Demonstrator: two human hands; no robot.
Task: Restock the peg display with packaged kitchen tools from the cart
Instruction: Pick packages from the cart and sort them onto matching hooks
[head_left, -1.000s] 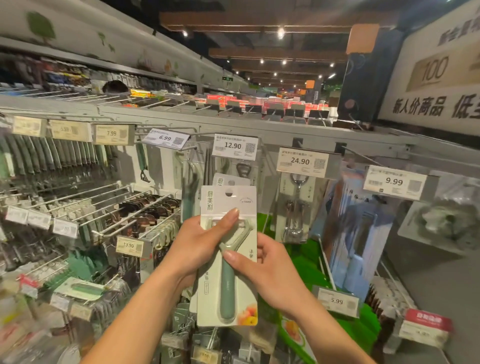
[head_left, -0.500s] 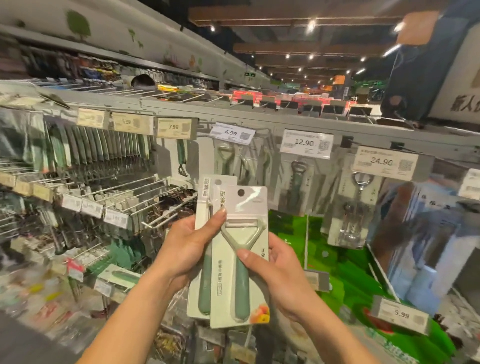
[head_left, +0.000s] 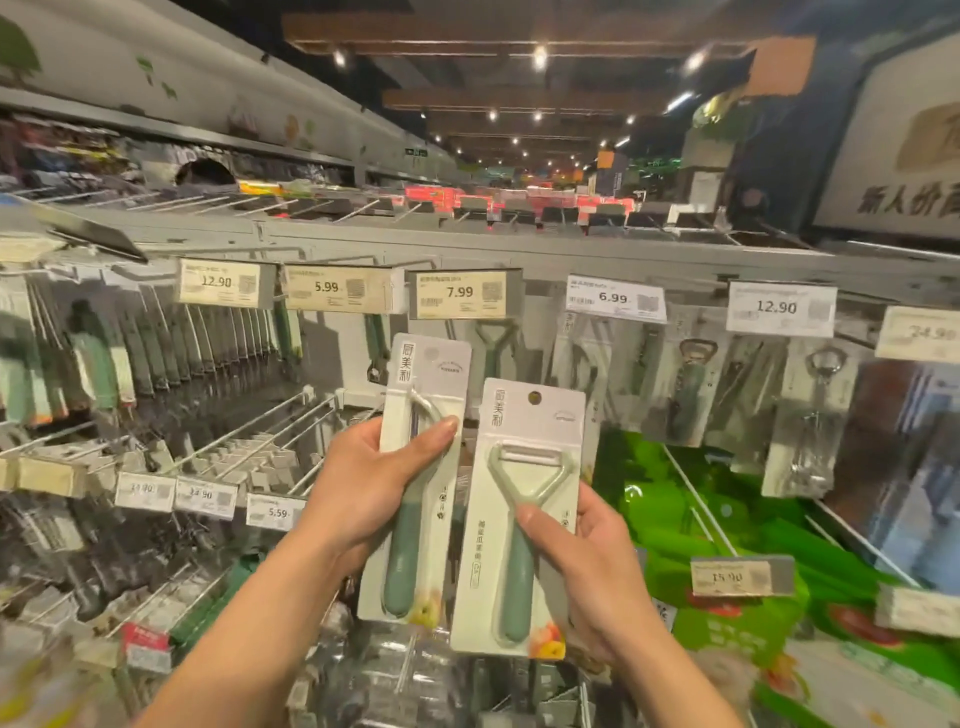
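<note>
Left fingers (head_left: 436, 431) round left peeler (head_left: 402, 571), right fingers (head_left: 540, 525) round right peeler (head_left: 517, 597).

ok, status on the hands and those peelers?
Left hand grips the side-blade peeler pack; right hand grips the Y-peeler pack. Both packs held up before the peg display, neither hung. Nothing seen in the way.

One head-worn camera faces forward at the peg display (head_left: 260, 431) from close by, tilted high enough to catch the ceiling (head_left: 519, 98) (its wide lens bows the top rail (head_left: 467, 249)). The left hand (head_left: 363, 483) and right hand (head_left: 587, 561), each gripping a peeler pack (head_left: 519, 415), sit nearest, low centre.
</note>
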